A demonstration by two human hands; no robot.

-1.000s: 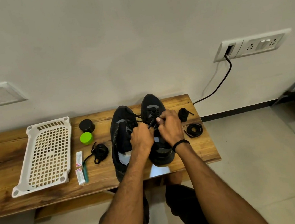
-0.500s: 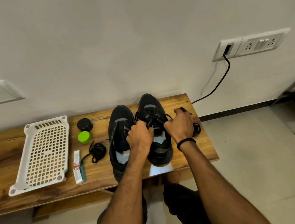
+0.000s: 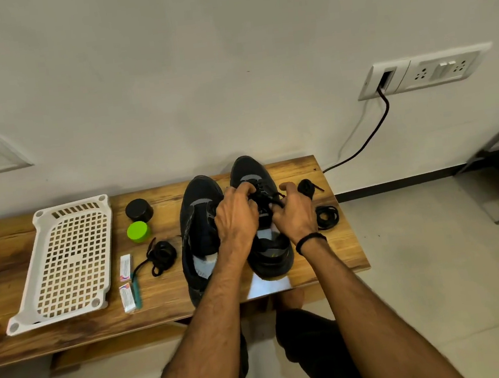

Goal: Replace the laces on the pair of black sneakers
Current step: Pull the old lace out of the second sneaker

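Two black sneakers stand side by side on the wooden bench [image 3: 302, 169], toes toward the wall. The left sneaker [image 3: 198, 226] has no hand on it. Over the right sneaker [image 3: 254, 175] my left hand [image 3: 235, 215] pinches the black lace [image 3: 270, 200] near the upper eyelets. My right hand [image 3: 293, 211] grips the lace's other side, fingers curled. The lace runs taut between the two hands. Loose coiled black laces lie to the right [image 3: 327, 217], at the far right [image 3: 306, 186] and left of the shoes [image 3: 162, 256].
A white perforated tray [image 3: 68, 261] lies on the bench's left part. A black jar [image 3: 138, 210] and a green lid [image 3: 137, 231] sit beside it, with two small packets [image 3: 125, 267] and a teal stick [image 3: 136, 292]. A black cable [image 3: 370, 136] hangs from a wall socket.
My left hand moved up and forward to the right sneaker's upper eyelets. My right hand came back in from the right toward the lace at the tongue.
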